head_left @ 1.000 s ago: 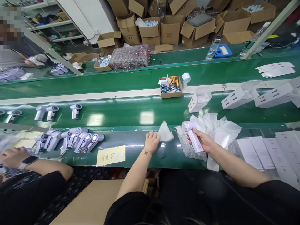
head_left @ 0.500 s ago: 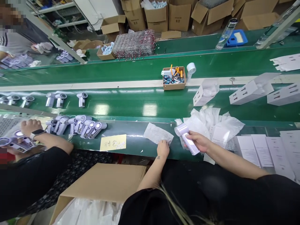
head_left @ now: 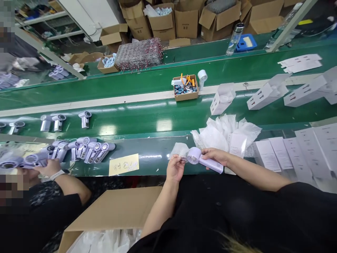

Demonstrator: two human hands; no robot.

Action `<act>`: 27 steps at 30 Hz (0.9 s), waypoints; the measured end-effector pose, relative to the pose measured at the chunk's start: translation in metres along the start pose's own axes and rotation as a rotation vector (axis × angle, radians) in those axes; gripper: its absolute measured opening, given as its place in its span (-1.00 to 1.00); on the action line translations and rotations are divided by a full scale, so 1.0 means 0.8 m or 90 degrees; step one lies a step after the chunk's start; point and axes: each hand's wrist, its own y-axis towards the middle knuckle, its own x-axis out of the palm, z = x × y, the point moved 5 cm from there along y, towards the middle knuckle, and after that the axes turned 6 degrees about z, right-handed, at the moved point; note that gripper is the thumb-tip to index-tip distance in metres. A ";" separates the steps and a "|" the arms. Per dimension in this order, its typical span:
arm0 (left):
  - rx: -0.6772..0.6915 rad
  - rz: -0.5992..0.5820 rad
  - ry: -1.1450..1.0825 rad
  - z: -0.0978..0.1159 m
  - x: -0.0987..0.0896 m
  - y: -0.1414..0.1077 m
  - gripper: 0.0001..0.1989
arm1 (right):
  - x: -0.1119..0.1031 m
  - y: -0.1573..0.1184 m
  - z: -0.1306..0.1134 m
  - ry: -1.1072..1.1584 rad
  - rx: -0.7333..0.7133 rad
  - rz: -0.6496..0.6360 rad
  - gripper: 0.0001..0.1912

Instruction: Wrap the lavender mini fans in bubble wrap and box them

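My right hand is closed round the handle of a lilac handheld fan, whose round head points left. My left hand pinches the near edge of a translucent bubble bag just left of the fan head. The fan head is beside the bag's edge; I cannot tell whether any of it is inside. Beyond my right hand lies a heap of white bubble bags, with a printed white leaflet at its right side.
A row of lilac fans and a yellow handwritten note lie to my left, by a co-worker's hand. White boxes stand at right. A small parts carton sits across the belt. An open carton is below.
My left hand has lifted the bubble bag off the bench and turned palm up. The fan has swung level, its head now at the bag. The whole view has shifted slightly.
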 end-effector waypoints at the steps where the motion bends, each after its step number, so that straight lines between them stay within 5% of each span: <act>1: -0.005 -0.020 -0.008 0.000 0.004 -0.002 -0.81 | -0.002 -0.006 0.002 0.001 -0.007 0.027 -0.64; 5: 0.041 -0.083 0.158 -0.001 0.023 -0.010 -0.71 | -0.001 -0.029 0.007 0.034 -0.099 0.088 -0.60; 10: 0.259 -0.049 0.507 0.013 0.053 -0.008 -0.72 | 0.002 -0.044 0.017 -0.064 -0.163 0.139 -0.31; 14: 0.558 -0.288 0.725 0.023 0.095 -0.029 -0.76 | 0.002 -0.049 0.023 -0.094 -0.159 0.121 -0.51; 17: 0.767 -0.405 0.859 0.028 0.092 -0.055 -0.80 | -0.003 -0.062 0.022 -0.003 -0.170 0.145 -0.66; 19: 0.830 -0.432 0.928 0.030 0.081 -0.063 -0.79 | -0.007 -0.072 0.022 0.035 -0.179 0.191 -0.65; 21: 0.857 -0.424 0.976 0.029 0.073 -0.062 -0.78 | -0.006 -0.080 0.024 0.057 -0.191 0.228 -0.64; 25: 0.885 -0.244 0.969 0.021 0.078 -0.053 -0.80 | -0.002 -0.081 0.028 0.152 -0.213 0.297 -0.69; 27: 0.845 -0.269 0.947 0.006 0.091 -0.057 -0.81 | -0.002 -0.076 0.031 0.211 -0.220 0.340 -0.71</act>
